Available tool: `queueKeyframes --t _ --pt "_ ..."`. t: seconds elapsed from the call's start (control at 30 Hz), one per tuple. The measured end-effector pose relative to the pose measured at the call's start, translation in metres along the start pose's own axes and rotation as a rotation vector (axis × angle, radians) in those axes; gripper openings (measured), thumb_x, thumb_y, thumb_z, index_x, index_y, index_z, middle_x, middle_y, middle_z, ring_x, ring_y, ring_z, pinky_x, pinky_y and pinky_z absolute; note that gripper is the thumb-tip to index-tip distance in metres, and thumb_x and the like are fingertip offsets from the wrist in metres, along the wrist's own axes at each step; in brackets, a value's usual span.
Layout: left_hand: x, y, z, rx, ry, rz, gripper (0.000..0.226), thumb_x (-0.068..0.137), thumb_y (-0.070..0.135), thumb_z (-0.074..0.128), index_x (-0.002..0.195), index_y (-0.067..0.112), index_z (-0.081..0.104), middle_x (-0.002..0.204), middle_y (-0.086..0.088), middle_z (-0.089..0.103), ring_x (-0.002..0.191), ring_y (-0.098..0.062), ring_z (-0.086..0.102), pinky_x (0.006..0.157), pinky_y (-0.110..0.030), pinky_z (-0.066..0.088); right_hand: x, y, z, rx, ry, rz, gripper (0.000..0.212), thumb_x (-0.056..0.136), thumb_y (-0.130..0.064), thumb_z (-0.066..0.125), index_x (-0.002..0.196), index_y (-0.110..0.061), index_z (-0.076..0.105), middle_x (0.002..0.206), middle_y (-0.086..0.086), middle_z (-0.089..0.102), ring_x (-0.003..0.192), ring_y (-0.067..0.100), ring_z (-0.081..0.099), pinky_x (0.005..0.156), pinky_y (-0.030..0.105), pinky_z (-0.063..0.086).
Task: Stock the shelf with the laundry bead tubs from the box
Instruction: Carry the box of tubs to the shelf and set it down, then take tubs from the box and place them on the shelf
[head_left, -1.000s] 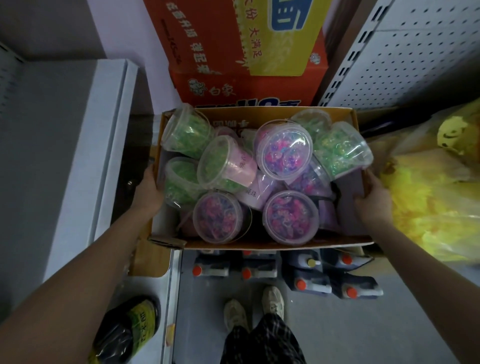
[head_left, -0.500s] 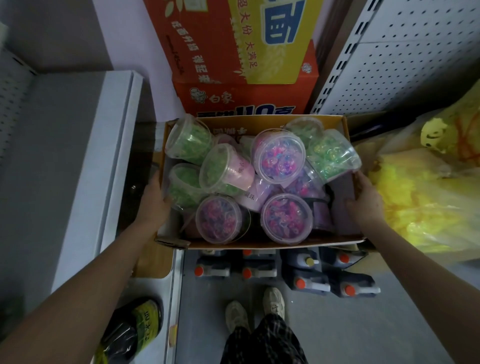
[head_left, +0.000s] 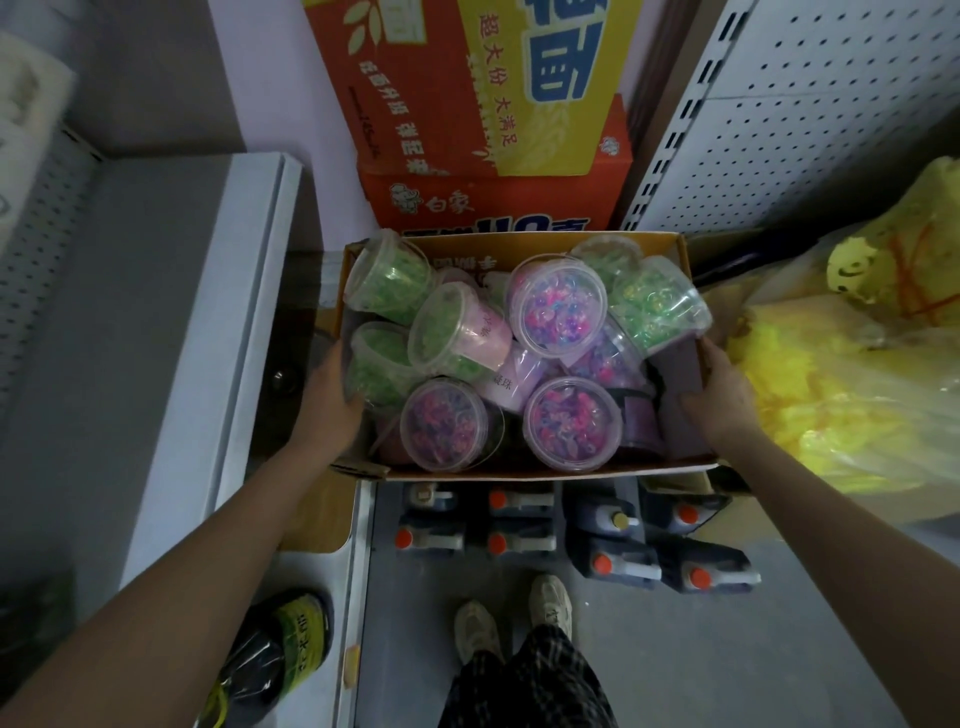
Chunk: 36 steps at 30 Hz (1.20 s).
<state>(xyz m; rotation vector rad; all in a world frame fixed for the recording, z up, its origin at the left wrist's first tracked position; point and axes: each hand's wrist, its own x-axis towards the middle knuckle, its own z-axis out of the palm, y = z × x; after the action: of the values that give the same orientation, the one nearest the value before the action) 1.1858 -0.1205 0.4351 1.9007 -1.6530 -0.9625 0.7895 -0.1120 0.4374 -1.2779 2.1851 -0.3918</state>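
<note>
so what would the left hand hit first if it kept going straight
The left hand grips the box by its left wall; straight on, it would likely meet the green tub lying just inside that wall, though depth is unclear.

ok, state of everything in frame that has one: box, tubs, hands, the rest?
Brown cardboard box: top open, full, held at both side walls.
Clear tubs of pink-purple beads: lids on, several lid-up.
Clear tubs of green beads: lids on, tilted.
Left hand: grips box's left wall.
Right hand: grips box's right wall.
Dark jugs with orange caps: capped, on floor.
Orange printed cartons: stacked.
</note>
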Motion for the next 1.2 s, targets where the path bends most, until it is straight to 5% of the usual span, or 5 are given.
queueKeyframes --t 0.33,0.63,0.8,0.93,1.2 --pt "-0.023 0.008 0.002 -0.037 -0.039 -0.071 0.059 0.09 0.007 0.058 0.143 0.016 0.033 0.139 -0.007 0.046 0.126 -0.02 0.046 0.101 -0.035 0.041 -0.043 -0.027 -0.011 0.034 -0.034 -0.11 0.044 0.088 -0.003 0.055 0.131 -0.004 0.047 0.126 0.02 0.056 0.112 0.037 0.053 0.084 0.035 0.041" --pt "-0.016 0.043 0.034 -0.238 0.02 -0.232 0.077 0.077 0.019 0.076 0.138 0.008 0.031 0.128 -0.007 0.049 0.119 -0.022 0.05 0.091 -0.029 0.044 -0.03 -0.068 0.004 0.248 -0.117 -0.09 0.074 0.082 -0.016 0.069 0.145 -0.018 0.03 0.138 0.009 0.049 0.127 0.026 0.047 0.101 0.041 0.044" --pt "-0.009 0.062 0.058 -0.396 -0.005 -0.336 0.073 0.078 0.019 0.075 0.134 0.012 0.03 0.117 0.004 0.051 0.106 -0.01 0.051 0.078 -0.019 0.042 -0.017 -0.089 0.007 0.223 -0.093 -0.236 0.066 0.083 -0.016 0.069 0.14 -0.011 0.037 0.135 0.008 0.05 0.125 0.023 0.045 0.092 0.025 0.035" --pt "0.002 0.064 0.074 -0.491 0.02 -0.373 0.078 0.072 0.024 0.08 0.132 0.015 0.031 0.124 -0.004 0.057 0.111 -0.019 0.057 0.096 -0.035 0.047 -0.008 -0.088 0.01 0.191 -0.099 -0.267 0.065 0.083 -0.019 0.07 0.139 -0.012 0.038 0.136 0.007 0.05 0.124 0.021 0.046 0.09 0.022 0.033" --pt "0.009 0.079 0.087 -0.476 0.225 -0.248 0.079 0.07 0.033 0.079 0.136 0.026 0.038 0.137 0.002 0.042 0.125 -0.015 0.045 0.102 -0.037 0.044 0.002 -0.071 0.013 0.182 -0.112 -0.284 0.07 0.082 -0.014 0.07 0.142 -0.014 0.034 0.141 0.006 0.046 0.129 0.021 0.042 0.1 0.031 0.036"
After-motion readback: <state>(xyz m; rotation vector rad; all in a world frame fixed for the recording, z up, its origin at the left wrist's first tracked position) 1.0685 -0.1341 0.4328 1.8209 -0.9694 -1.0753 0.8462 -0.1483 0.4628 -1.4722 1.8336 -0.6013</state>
